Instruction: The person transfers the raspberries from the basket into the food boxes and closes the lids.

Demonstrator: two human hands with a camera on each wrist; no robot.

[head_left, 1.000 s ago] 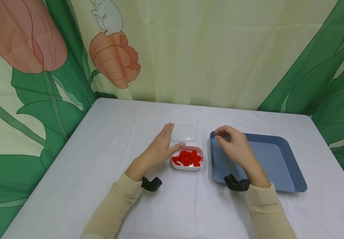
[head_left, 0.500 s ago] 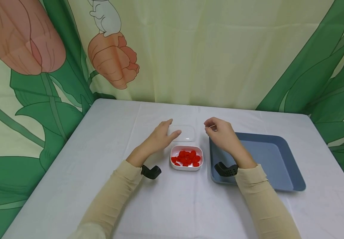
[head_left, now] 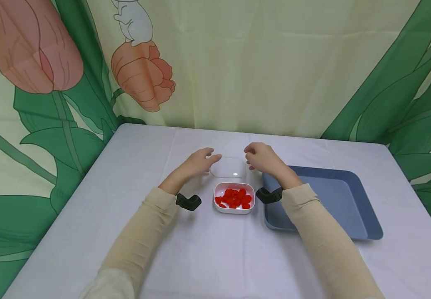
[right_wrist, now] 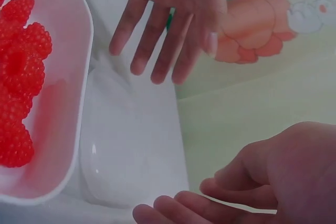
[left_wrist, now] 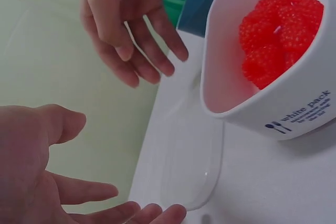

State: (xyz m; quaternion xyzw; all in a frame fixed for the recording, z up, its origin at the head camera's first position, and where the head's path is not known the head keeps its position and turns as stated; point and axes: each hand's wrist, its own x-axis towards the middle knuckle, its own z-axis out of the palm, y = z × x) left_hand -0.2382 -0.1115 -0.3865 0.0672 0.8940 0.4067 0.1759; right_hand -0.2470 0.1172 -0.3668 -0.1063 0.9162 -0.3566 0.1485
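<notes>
A clear plastic lid (head_left: 228, 167) lies flat on the table behind a white container (head_left: 234, 210). Several raspberries (head_left: 233, 198) sit in that container. Beside the lid's left end hovers my left hand (head_left: 197, 162), its fingers spread and nothing held. At the right end is my right hand (head_left: 264, 159), fingers loosely bent, also holding nothing. In the left wrist view the fingertips come close to the lid (left_wrist: 191, 166); whether they touch it I cannot tell. The right wrist view has the lid (right_wrist: 123, 145) between both hands, with the container's wall (right_wrist: 63, 145) at its left.
A blue-grey tray (head_left: 335, 199) stands to the right of the container, partly under my right forearm. A white cloth (head_left: 208, 257) covers the table. Behind the table's far edge hangs a printed curtain (head_left: 256, 74).
My right hand has moved left and away from me, from above the tray to the lid's right end. My left hand has shifted slightly, toward the lid's left end. The container has stayed put.
</notes>
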